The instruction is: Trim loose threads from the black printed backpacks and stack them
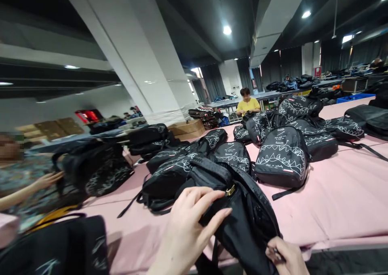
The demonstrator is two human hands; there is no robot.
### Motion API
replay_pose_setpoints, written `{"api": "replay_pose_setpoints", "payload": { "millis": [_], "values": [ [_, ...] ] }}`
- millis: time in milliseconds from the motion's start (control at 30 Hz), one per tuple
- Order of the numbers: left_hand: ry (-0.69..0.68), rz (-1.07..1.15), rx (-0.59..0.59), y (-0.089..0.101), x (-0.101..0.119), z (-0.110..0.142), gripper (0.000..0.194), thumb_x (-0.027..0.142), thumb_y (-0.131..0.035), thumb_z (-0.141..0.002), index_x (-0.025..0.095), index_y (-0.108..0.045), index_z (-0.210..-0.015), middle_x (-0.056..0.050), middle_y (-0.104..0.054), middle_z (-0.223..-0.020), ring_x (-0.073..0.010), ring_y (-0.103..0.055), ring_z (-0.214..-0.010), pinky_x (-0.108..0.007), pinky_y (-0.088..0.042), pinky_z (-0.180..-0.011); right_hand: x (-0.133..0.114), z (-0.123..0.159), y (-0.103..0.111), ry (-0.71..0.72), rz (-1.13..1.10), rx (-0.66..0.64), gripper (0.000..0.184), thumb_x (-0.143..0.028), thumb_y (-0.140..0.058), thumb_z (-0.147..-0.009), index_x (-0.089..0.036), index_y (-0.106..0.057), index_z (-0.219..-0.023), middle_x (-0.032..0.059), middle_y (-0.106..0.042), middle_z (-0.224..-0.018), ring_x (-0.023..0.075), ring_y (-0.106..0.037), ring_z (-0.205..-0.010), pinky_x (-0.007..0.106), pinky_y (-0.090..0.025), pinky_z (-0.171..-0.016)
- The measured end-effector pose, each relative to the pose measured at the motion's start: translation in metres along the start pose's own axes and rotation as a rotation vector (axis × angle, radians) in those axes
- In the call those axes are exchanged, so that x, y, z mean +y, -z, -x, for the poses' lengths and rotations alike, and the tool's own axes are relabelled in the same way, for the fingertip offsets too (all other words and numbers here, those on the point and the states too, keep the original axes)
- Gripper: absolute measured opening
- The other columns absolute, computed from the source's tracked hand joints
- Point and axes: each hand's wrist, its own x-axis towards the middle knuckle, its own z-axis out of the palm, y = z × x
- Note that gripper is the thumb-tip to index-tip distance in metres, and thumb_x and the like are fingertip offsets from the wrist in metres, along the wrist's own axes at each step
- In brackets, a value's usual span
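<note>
A black backpack (242,222) lies in front of me at the table's near edge, its zipped opening parted. Beside its gold zipper pull (230,190) is my left hand (192,222), thumb and forefinger apart, with the forefinger's tip close to the metal. Whether that fingertip touches the pull I cannot tell. Lower right, my right hand (286,255) is closed on the backpack's edge, fingers curled round the dark fabric. What lies inside the backpack is hidden.
Several black backpacks with white scribble prints, one standing nearby (281,157), cover the pink-topped table (339,194). Another backpack (54,246) is at the lower left. At left, a co-worker's hand (50,180) touches a backpack; a person in yellow (247,105) sits beyond. A pillar (136,52) rises behind.
</note>
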Motion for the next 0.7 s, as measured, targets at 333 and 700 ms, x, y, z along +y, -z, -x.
{"api": "replay_pose_setpoints", "payload": {
  "millis": [333,700],
  "values": [
    [0.091,-0.060,-0.120,-0.010,0.012,-0.022,0.023,0.032,-0.040,-0.085,0.021,-0.052,-0.068,0.000,-0.056,-0.067,-0.0139,-0.055,-0.059,-0.024,-0.041,-0.053,-0.080,-0.065,0.000,-0.050,-0.176,0.087,0.014,-0.028,-0.045,-0.088,-0.020,-0.048,-0.099,-0.0010,-0.060,-0.067,0.0130,-0.059,-0.057,0.021,-0.046,-0.054],
    [0.130,0.037,-0.062,-0.016,0.014,-0.011,0.021,0.031,-0.041,-0.087,0.020,-0.049,-0.070,-0.001,-0.054,-0.068,-0.0147,-0.052,-0.063,-0.026,-0.041,-0.059,-0.095,-0.088,-0.005,0.038,-0.126,0.152,0.012,-0.029,-0.048,-0.087,-0.019,-0.051,-0.092,0.0053,-0.065,-0.080,0.0151,-0.065,-0.066,0.021,-0.051,-0.056]
  ]
}}
